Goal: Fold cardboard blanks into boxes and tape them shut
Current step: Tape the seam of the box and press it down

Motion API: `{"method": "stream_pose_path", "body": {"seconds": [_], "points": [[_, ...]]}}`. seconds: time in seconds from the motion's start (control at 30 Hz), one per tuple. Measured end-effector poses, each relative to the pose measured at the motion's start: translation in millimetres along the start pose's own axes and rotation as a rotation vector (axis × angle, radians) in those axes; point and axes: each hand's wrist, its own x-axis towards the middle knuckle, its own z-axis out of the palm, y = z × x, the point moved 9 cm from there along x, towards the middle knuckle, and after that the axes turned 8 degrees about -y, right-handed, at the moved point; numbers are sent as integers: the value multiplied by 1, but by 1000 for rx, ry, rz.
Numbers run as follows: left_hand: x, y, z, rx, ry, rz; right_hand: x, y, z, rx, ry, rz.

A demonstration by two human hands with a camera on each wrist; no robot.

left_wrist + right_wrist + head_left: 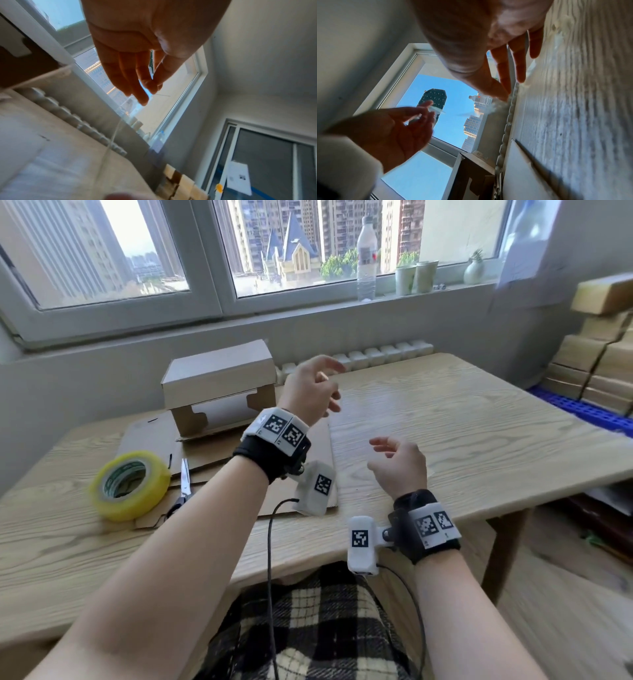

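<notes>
My left hand is raised above the table, thumb and forefinger close together. They pinch a short strip of clear tape, which also shows between the fingers as the tape strip. My right hand hovers lower and nearer, fingers loosely spread and holding nothing I can make out. The strip's far end blurs out near the right thumb; whether it touches, I cannot tell. A folded cardboard box stands at the back left on flat cardboard blanks. A yellow tape roll lies at the front left.
Scissors lie beside the tape roll on the blanks. The wooden table is bare on its right half. Stacked finished boxes stand off its right side. A water bottle and cups are on the windowsill.
</notes>
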Motion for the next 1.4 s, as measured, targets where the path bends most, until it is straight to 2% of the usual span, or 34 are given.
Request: {"method": "stream_pose_path", "body": {"seconds": [0.1,0.23,0.3,0.4,0.47,0.53,0.7,0.8,0.9,1.0,1.07,1.27,1.4], "points": [[4,21,-5,-97,51,64,3,-3,0,-101,5,-17],[6,23,-31,-217,183,88,7,-26,-16,-165,251,-133],[4,19,-53,-305,275,80,12,-40,-20,-162,314,-181],[-1,9,-98,-416,427,62,26,-60,-12,-168,317,-248],[-2,2,-125,-423,471,46,35,-72,-1,-206,297,-279],[-4,-6,-149,-428,491,36,46,-83,17,-232,235,-287],[-9,-35,-185,-454,503,1,70,-102,100,-359,-131,-223],[-10,-47,-194,-449,479,10,73,-117,142,-350,-283,-273],[-11,-53,-207,-449,444,33,60,-138,190,-208,-487,-349],[-10,-52,-215,-489,387,82,44,-148,226,21,-654,-323],[-10,-47,-219,-487,357,126,40,-149,236,136,-694,-278],[-7,-31,-235,-494,384,269,46,-153,227,321,-642,-198],[-6,-34,-244,-517,438,308,62,-140,217,172,-534,-185]]}}
